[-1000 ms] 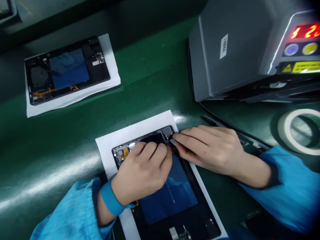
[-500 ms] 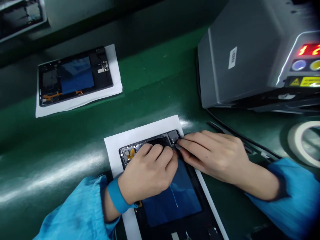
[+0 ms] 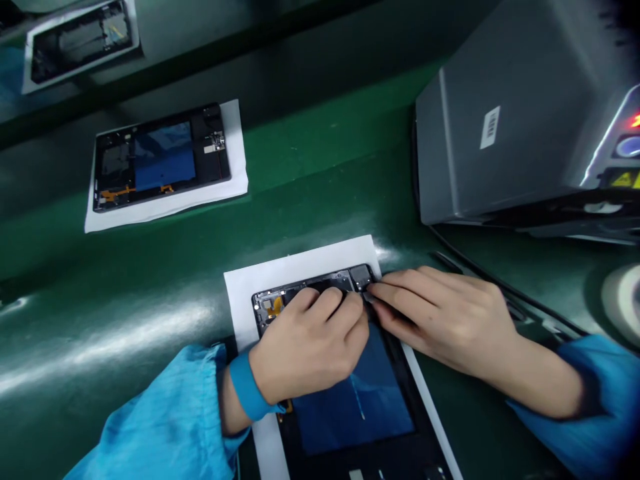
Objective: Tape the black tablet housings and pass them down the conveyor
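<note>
An opened tablet [image 3: 360,413] with a blue-covered battery lies on a white sheet [image 3: 300,262] in front of me. My left hand [image 3: 310,340], with a blue wrist strap [image 3: 249,387], rests over the tablet's upper part. Its fingers are curled together, and the tips are hidden. From the right, my right hand [image 3: 445,317] pinches a small grey piece [image 3: 369,296] at the tablet's upper right corner, just below a black square part [image 3: 361,276]. The fingertips of both hands almost meet there.
A second opened tablet [image 3: 165,157] lies on white paper at the back left, and another [image 3: 80,40] sits farther off. A grey machine [image 3: 475,153] stands at the right. Near my right arm are a black cable [image 3: 465,257], dark tweezers [image 3: 447,261] and a tape roll [image 3: 625,303].
The whole view has shifted, so everything appears farther right and slightly lower. The grey piece between my right fingers shows less than before. Both hands stay at the same tablet corner.
</note>
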